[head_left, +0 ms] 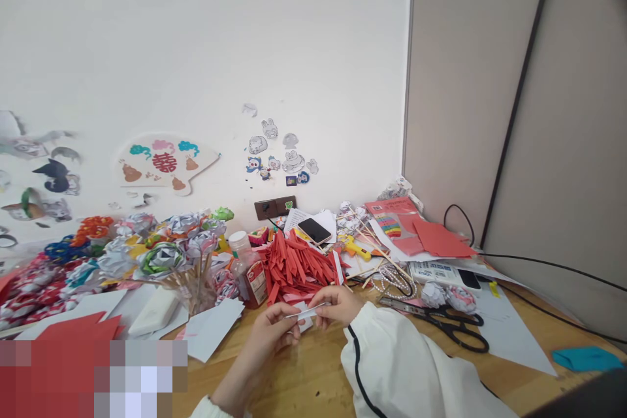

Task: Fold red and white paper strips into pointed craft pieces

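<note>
Both hands meet low in the middle of the view, over the wooden table [313, 385]. A narrow white paper strip [304, 312] stretches between them. My left hand [274, 333] pinches its left end, and my right hand [337, 308] pinches the other end, fingers closed. Just under the strip a small piece of white paper [306, 323] shows, partly hidden by the fingers. Right behind the hands lies a heap of folded red paper strips [298, 264]. A bottle with a red label [252, 277] stands to its left.
Black-handled scissors [460, 330] lie right of my right sleeve. A phone [314, 231] rests behind the red heap, near a yellow glue gun [356, 248]. Crumpled paper flowers [164, 258] crowd the left side, with white paper sheets [210, 330] in front. Black cables [553, 269] run at the right.
</note>
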`<state>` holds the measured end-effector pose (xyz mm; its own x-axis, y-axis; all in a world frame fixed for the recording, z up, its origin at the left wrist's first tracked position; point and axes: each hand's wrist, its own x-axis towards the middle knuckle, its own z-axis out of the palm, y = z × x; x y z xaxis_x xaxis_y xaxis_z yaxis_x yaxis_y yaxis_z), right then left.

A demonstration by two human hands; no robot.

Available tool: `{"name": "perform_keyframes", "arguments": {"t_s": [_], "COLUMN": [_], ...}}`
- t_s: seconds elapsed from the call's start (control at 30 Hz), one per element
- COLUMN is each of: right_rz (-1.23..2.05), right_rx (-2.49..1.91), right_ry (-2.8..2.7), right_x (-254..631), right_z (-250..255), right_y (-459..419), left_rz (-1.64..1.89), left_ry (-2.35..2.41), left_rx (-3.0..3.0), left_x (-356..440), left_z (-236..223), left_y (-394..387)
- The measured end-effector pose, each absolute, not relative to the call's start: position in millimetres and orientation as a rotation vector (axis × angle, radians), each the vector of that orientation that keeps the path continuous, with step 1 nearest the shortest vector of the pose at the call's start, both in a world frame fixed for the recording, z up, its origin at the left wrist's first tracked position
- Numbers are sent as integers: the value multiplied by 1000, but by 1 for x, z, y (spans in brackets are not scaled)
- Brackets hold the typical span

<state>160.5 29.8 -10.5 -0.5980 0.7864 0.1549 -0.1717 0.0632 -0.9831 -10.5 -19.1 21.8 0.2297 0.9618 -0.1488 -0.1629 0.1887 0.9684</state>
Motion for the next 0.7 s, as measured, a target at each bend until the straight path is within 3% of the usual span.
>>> {"name": "perform_keyframes", "arguments": {"t_s": [0.27, 0.57, 0.7], "right_rz": [1601, 1180, 1141], "right_rx": [-652, -874, -949], "right_ry": [-1611, -1912, -1957], "right_x": [161, 154, 156], "right_z": [-18, -25, -25], "right_y": [34, 28, 27], "left_rz": [1024, 1068, 968], "left_ry": [1125, 1213, 1332], "left_rx": [960, 1479, 1672], "left_x": [-14, -4, -6], "left_z": [13, 12, 11], "left_y": [-13, -16, -17]}}
